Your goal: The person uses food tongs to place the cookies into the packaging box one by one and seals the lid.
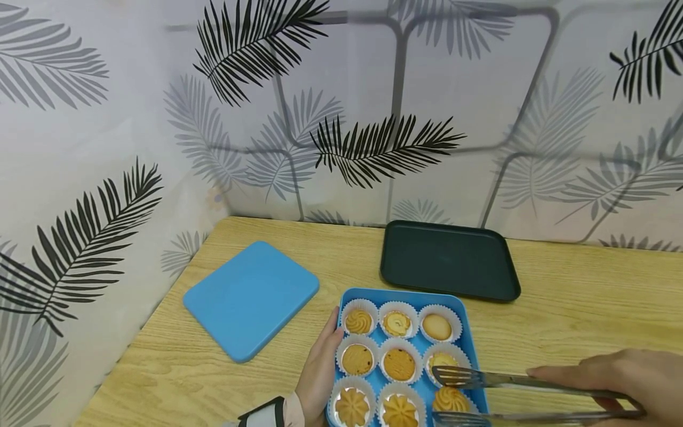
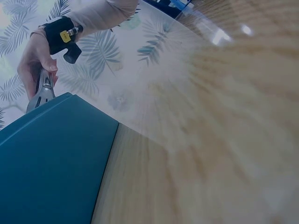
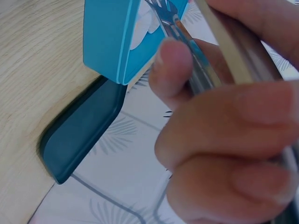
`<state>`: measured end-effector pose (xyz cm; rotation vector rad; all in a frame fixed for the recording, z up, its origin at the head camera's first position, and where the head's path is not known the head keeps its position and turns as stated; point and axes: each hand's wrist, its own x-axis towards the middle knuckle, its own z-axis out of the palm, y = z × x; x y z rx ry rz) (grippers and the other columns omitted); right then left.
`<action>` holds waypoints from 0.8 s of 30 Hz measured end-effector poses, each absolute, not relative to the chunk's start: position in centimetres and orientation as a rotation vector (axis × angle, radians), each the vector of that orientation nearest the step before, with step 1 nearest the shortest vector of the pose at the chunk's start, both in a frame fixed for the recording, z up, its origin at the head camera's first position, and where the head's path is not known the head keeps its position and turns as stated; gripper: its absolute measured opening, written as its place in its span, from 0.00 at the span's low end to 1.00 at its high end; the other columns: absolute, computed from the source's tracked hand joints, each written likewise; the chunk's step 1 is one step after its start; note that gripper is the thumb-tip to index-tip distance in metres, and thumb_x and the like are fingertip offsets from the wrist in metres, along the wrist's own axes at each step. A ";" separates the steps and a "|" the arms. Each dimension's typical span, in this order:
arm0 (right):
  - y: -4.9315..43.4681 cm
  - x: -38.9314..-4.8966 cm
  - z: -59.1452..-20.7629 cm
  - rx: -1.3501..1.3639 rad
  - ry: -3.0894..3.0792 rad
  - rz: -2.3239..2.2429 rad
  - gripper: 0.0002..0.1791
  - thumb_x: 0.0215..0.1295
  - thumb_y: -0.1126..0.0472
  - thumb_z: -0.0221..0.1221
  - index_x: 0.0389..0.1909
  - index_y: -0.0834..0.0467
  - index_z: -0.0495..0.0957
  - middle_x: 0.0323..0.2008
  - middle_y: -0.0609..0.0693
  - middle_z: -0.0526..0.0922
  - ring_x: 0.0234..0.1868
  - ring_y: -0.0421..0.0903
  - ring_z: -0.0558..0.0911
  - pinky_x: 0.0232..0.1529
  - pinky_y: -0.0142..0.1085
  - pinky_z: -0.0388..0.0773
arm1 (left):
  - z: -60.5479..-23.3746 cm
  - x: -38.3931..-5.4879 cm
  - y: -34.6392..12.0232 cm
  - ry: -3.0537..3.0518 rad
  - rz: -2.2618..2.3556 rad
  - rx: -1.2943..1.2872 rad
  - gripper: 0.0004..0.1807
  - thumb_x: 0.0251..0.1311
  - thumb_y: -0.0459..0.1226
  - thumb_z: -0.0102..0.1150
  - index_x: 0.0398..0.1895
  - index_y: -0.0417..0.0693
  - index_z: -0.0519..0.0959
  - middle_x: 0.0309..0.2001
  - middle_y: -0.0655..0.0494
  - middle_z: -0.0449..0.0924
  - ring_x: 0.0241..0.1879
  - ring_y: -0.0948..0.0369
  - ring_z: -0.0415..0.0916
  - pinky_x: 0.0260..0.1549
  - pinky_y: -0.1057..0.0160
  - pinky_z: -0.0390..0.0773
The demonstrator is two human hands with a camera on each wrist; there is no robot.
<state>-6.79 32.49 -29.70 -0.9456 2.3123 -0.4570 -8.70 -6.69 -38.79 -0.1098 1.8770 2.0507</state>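
Note:
In the head view a blue box (image 1: 408, 295) holds cookies in white paper cups, set in rows. My left hand (image 1: 318, 372) lies along the box's left wall, fingers stretched against it. Metal tongs (image 1: 512, 381) are gripped in my right hand (image 1: 635, 379), their two arms spread apart. The slotted tips reach over the box's right side, around a swirled cookie (image 1: 451, 400) in the front right cup. In the right wrist view, curled fingers (image 3: 224, 126) hold the tongs, and their tip overlaps the box opening.
A blue lid (image 1: 252, 299) lies flat on the wooden table (image 1: 160, 367), left of the box. Behind the box is a dark green tray (image 1: 449, 260). A leaf-patterned cloth (image 1: 352, 71) hangs along the table's back and left edges.

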 end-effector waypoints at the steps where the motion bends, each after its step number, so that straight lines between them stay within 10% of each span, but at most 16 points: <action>1: 32.4 -6.7 -29.7 -0.925 2.325 -0.435 0.30 0.68 0.51 0.58 0.70 0.49 0.66 0.21 0.28 0.63 0.17 0.27 0.59 0.17 0.28 0.60 | -38.8 -8.7 -6.7 1.872 2.053 -0.112 0.32 0.76 0.49 0.29 0.78 0.51 0.41 0.78 0.45 0.37 0.75 0.43 0.33 0.69 0.35 0.41; 14: 30.3 -5.0 -29.7 -0.743 2.614 -0.004 0.36 0.56 0.28 0.56 0.66 0.35 0.70 0.19 0.32 0.59 0.14 0.32 0.56 0.13 0.30 0.52 | -38.8 -8.7 -6.7 1.887 2.040 -0.108 0.32 0.76 0.49 0.29 0.78 0.52 0.41 0.78 0.46 0.38 0.75 0.42 0.34 0.69 0.34 0.42; 24: 31.1 -5.2 -29.5 -0.799 2.539 -0.043 0.34 0.60 0.32 0.56 0.67 0.36 0.68 0.19 0.32 0.58 0.14 0.31 0.56 0.12 0.30 0.52 | -38.9 -8.7 -6.8 1.893 2.041 -0.104 0.32 0.77 0.48 0.29 0.78 0.51 0.42 0.78 0.45 0.39 0.75 0.43 0.35 0.69 0.35 0.42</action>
